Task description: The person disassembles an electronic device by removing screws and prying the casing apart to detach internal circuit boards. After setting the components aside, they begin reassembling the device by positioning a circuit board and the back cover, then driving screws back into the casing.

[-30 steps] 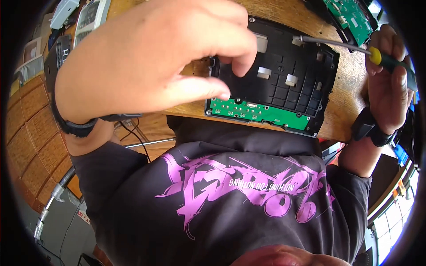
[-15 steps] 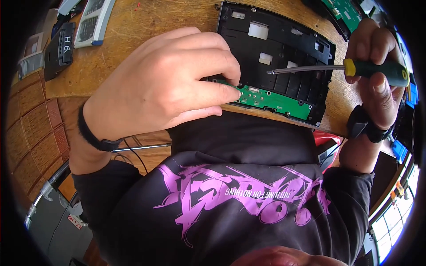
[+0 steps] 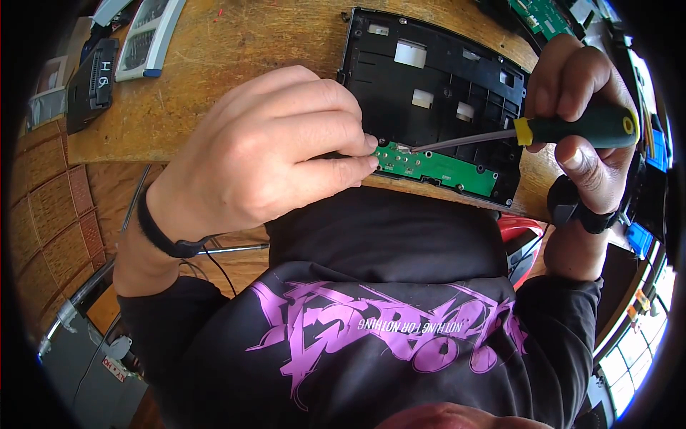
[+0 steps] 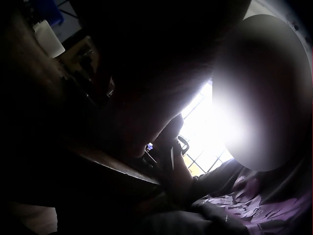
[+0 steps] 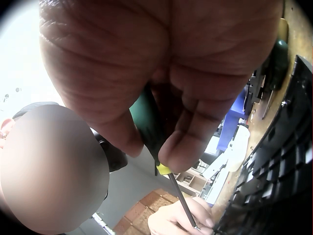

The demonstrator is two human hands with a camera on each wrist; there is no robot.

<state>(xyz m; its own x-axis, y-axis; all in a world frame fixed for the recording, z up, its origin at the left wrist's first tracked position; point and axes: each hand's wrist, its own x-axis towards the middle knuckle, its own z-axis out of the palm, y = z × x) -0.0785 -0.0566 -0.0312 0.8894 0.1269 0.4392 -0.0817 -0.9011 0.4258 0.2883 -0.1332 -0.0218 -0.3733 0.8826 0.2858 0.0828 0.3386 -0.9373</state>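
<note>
In the head view a black plastic panel [image 3: 457,79] with square cutouts lies on the wooden bench. A narrow green circuit board [image 3: 450,170] runs along its near edge. My left hand [image 3: 286,146] grips the panel's near left corner, fingertips over the board's end; the hand hides that corner. My right hand [image 3: 582,107] holds a screwdriver [image 3: 579,132] with a green and yellow handle. The screwdriver's tip is at a small white connector [image 3: 404,148] on the board. The right wrist view shows the thumb and fingers around the handle [image 5: 146,122]. The left wrist view is mostly dark.
Another green circuit board [image 3: 539,18] lies at the back right of the bench [image 3: 236,43]. On the left are a black device [image 3: 93,86] and a grey-white case [image 3: 146,43]. Blue items [image 3: 639,239] stand beyond the right arm.
The left hand has come down from above the panel onto its near left corner. The screwdriver's tip has moved from the panel's far side to the green board.
</note>
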